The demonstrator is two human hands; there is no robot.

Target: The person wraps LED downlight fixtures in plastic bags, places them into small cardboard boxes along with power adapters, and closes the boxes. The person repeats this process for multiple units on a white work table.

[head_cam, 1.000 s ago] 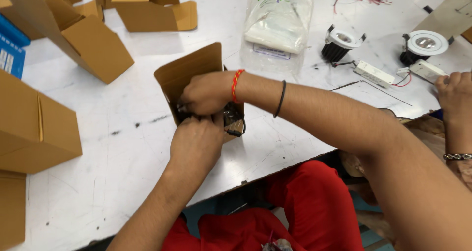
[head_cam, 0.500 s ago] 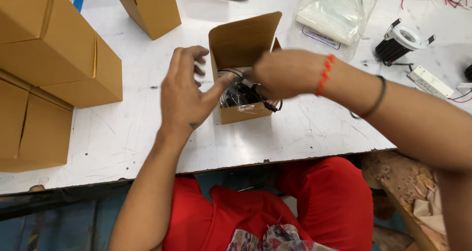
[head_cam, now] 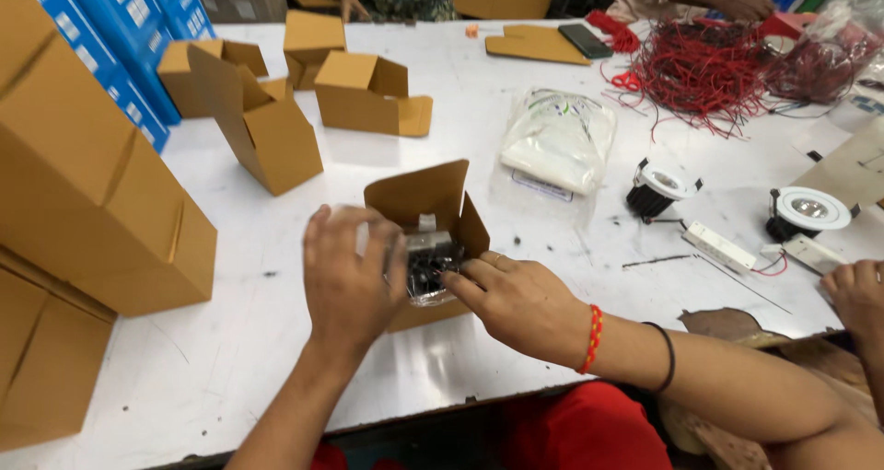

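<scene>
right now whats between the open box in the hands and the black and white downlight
In the head view, only bare white table separates the small open box from the downlight; a clear plastic bag lies just behind that stretch.

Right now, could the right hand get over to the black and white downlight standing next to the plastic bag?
Probably yes. The right hand is at the small open carton, and the downlight stands on bare white table beyond it. Only the plastic bag lies beside that path, not across it.

An open brown cardboard box [head_cam: 425, 203], flap upright, holds a black finned light fitting [head_cam: 431, 266].
</scene>
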